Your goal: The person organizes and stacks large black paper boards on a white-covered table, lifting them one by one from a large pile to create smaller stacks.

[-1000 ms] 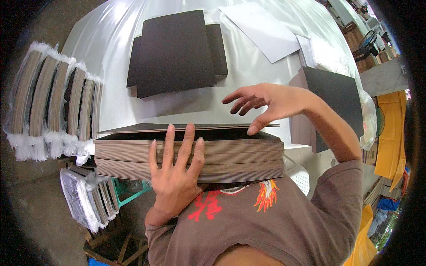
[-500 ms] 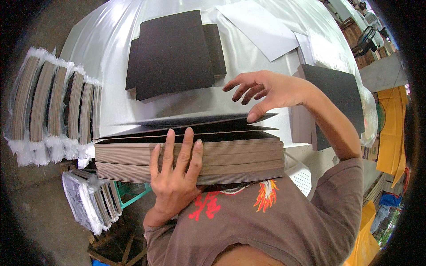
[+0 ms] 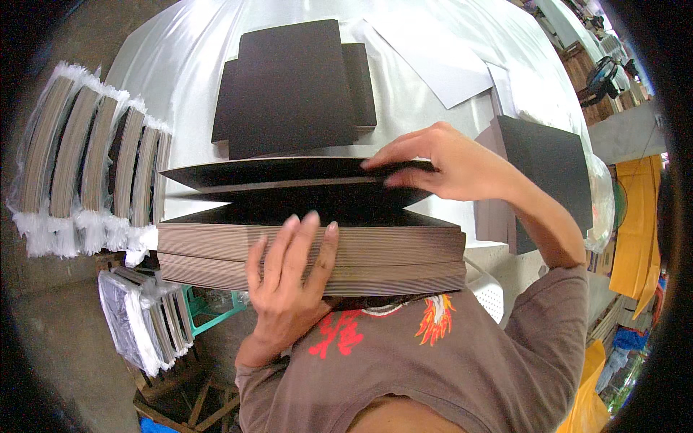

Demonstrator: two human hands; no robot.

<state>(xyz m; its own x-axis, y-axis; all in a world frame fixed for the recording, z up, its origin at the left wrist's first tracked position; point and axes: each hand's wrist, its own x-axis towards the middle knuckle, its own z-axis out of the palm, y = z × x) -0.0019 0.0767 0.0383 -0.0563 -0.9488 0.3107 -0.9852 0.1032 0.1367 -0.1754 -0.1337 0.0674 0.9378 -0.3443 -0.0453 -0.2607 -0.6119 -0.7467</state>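
White plastic film covers the table [image 3: 188, 79], which reaches to twelve o'clock. Plastic-wrapped bundles [image 3: 72, 155] stand in a row between nine and ten o'clock. Toward six o'clock, just before the person's chest, lies the thick stack of boards [image 3: 390, 256], brownish-grey edges showing. A black pile [image 3: 292, 90] rests between eleven and twelve; a dark pile [image 3: 548, 173] sits near three, a white sheet [image 3: 437, 61] at one. Above the stack, lifted black boards [image 3: 281, 173] fan apart. At two, the right hand [image 3: 422, 162] meets them with thumb and fingers close together; whether it pinches I cannot tell. At seven, the left hand [image 3: 289, 267], fingers slightly spread, lies against the stack's near side, gripping nothing.
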